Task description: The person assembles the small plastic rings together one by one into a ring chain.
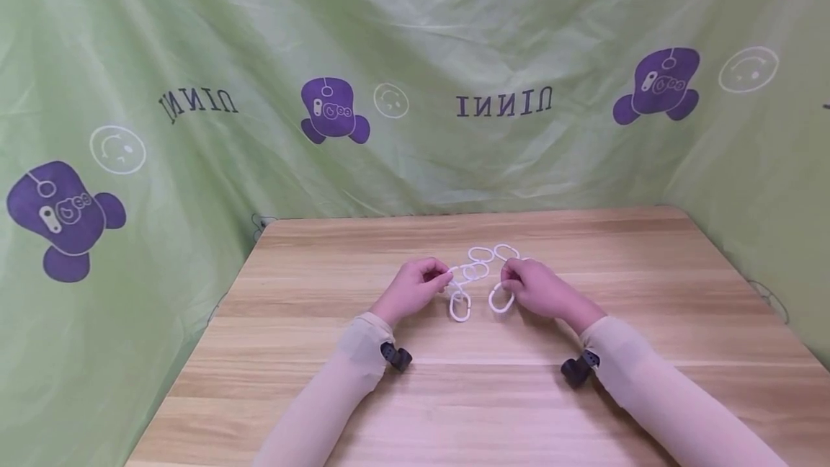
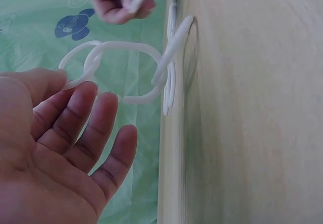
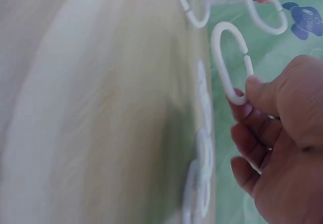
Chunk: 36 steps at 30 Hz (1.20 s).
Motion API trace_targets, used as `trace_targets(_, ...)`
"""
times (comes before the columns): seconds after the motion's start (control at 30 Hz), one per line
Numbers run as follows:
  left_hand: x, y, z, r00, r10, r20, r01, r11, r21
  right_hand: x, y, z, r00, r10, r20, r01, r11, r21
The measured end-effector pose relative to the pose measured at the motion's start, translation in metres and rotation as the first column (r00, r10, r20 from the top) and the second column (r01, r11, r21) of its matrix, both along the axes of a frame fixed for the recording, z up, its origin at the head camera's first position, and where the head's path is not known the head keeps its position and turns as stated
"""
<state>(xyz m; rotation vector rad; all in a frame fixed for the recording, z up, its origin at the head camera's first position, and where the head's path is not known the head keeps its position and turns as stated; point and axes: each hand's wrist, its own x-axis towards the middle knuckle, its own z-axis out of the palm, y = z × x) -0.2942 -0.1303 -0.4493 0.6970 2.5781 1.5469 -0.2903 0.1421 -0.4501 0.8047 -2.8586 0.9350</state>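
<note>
Between left thumb and forefinger, my left hand (image 1: 413,288) pinches the end link of a short chain of white oval plastic links. A second link (image 2: 126,46) runs through the held one, and a third link (image 2: 174,42) hangs from it close over the table. My right hand (image 1: 540,291) grips a single white oval link (image 3: 218,57) by its lower end with thumb and forefinger. That link stands apart from the chain and shows a small gap in one long side. The other fingers of both hands are loosely bent.
More white links (image 1: 481,248) lie on the wooden table (image 1: 454,409) just beyond and between the hands. Green printed cloth (image 1: 415,164) hangs behind the table and along both sides. A small black camera (image 1: 397,357) is worn at each wrist.
</note>
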Motion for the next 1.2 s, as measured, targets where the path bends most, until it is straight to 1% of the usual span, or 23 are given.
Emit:
trace_targets(0.1,0.000,0.000,0.000,1.000,-0.009,0.002,0.009,1.000,-0.015,0.000,-0.004,0.007,1.000,0.014,0.024,-0.012,0.997,-0.071)
trace_targets(0.2,0.001,0.000,-0.001,1.000,-0.015,0.003,0.015,0.999,-0.034,0.003,-0.009,0.015,0.999,0.027,0.031,-0.023,0.993,-0.119)
trace_targets(0.3,0.003,0.002,-0.001,1.000,-0.023,-0.009,0.022,0.998,-0.058,0.005,-0.014,0.021,0.999,0.033,0.022,-0.029,0.989,-0.143)
trace_targets(0.5,0.006,0.006,-0.003,0.997,-0.065,-0.047,0.061,0.995,-0.074,0.007,-0.021,0.023,0.999,0.053,-0.005,-0.053,0.982,-0.180)
trace_targets(0.73,0.009,0.010,-0.002,0.994,-0.089,-0.069,0.083,0.993,-0.086,0.007,-0.026,0.025,0.998,0.058,0.003,-0.056,0.982,-0.182)
trace_targets(0.9,0.010,0.012,-0.001,0.993,-0.100,-0.070,0.093,0.992,-0.086,0.006,-0.028,0.024,0.998,0.058,0.002,-0.057,0.984,-0.170)
trace_targets(1.1,0.010,0.013,0.001,0.992,-0.097,-0.079,0.090,0.992,-0.090,0.006,-0.028,0.023,0.998,0.056,-0.013,-0.057,0.988,-0.143)
trace_targets(1.2,0.010,0.013,0.001,0.992,-0.095,-0.079,0.088,0.992,-0.092,0.007,-0.028,0.023,0.998,0.055,-0.007,-0.055,0.989,-0.137)
